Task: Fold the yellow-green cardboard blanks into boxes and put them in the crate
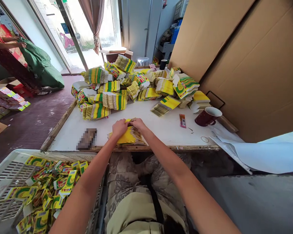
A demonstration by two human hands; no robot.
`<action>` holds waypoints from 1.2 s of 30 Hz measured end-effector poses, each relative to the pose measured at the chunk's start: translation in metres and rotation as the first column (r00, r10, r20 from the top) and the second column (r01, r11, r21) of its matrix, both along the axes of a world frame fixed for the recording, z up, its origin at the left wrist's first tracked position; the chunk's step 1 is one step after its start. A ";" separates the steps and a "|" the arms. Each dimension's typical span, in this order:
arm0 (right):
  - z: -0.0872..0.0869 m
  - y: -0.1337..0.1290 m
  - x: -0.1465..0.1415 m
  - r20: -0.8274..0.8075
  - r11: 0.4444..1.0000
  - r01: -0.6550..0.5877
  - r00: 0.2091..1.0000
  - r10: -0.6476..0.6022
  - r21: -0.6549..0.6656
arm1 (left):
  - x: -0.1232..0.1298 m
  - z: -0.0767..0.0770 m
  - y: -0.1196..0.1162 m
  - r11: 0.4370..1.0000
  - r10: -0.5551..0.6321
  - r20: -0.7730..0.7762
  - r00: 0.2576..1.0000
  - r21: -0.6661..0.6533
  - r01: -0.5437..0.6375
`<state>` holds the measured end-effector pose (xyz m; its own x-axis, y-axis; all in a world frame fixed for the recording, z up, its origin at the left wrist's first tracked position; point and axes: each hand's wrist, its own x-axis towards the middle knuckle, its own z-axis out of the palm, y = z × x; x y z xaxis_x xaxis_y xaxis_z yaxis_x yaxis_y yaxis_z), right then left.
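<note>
Yellow carton stack (129, 137) lies at near edge of table (171, 130), longer side running left to right. Left hand (119, 127) and right hand (138, 124) almost meet at its far side, about equally near, fingers curled against it; fingertips hidden, cannot tell how tightly they close.
</note>
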<state>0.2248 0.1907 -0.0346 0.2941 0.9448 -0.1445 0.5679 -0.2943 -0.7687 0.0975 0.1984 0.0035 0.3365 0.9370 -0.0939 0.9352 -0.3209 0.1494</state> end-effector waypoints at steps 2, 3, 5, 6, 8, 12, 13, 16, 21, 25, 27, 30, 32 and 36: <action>-0.001 0.001 -0.002 -0.015 0.997 -0.068 0.998 0.067 -0.048 | 0.000 0.000 0.001 1.000 0.007 0.003 1.000 -0.001 -0.007; -0.001 0.001 -0.002 -0.006 0.993 -0.093 0.996 0.093 -0.073 | 0.000 -0.001 0.001 1.000 0.010 0.005 1.000 -0.001 -0.010; 0.001 0.000 0.001 0.029 0.990 -0.101 0.994 0.104 -0.101 | -0.001 -0.001 0.000 1.000 0.017 0.013 1.000 -0.001 -0.017; 0.003 -0.001 0.004 0.055 0.990 -0.094 0.993 0.101 -0.107 | -0.001 -0.001 0.000 1.000 0.022 0.018 1.000 0.000 -0.022; 0.007 -0.003 0.012 0.114 0.992 -0.081 0.989 0.093 -0.101 | -0.001 -0.001 0.000 0.999 0.038 0.027 0.999 -0.001 -0.038; 0.016 -0.007 0.030 0.214 0.991 -0.128 0.968 0.132 -0.031 | -0.001 -0.001 0.003 0.998 0.066 0.045 0.997 -0.016 -0.066; 0.017 -0.009 0.035 0.229 0.987 -0.158 0.961 0.157 -0.014 | -0.001 0.000 0.004 0.997 0.071 0.049 0.996 -0.024 -0.070; 0.019 -0.020 0.045 0.246 0.961 -0.277 0.932 0.266 0.014 | -0.001 0.001 0.007 0.995 0.085 0.063 0.994 -0.053 -0.082; 0.021 -0.043 0.055 0.240 0.878 -0.479 0.852 0.466 -0.002 | -0.002 0.002 0.007 0.996 0.068 0.079 0.995 -0.054 -0.064; 0.025 -0.049 0.060 0.313 0.873 -0.488 0.828 0.465 -0.004 | -0.002 0.001 0.003 0.999 0.043 0.076 0.996 -0.019 -0.041; 0.026 -0.048 0.058 0.378 0.903 -0.428 0.841 0.387 0.029 | -0.002 0.000 0.002 0.999 0.035 0.069 0.997 -0.006 -0.035; 0.023 -0.047 0.052 0.483 0.941 -0.330 0.837 0.255 0.074 | -0.002 -0.001 0.002 1.000 0.026 0.058 0.998 0.005 -0.026; 0.020 -0.049 0.047 0.543 0.948 -0.309 0.810 0.221 0.077 | -0.002 -0.001 0.002 1.000 0.020 0.053 0.998 0.009 -0.021; 0.019 -0.054 0.042 0.641 0.938 -0.342 0.731 0.232 0.051 | -0.002 0.000 0.002 1.000 0.018 0.053 0.998 0.004 -0.018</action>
<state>0.2670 0.1365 -0.0160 -0.0227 0.9918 0.1258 0.9696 0.0525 -0.2391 0.0957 0.2000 0.0030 0.3239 0.9433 -0.0720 0.9317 -0.3049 0.1973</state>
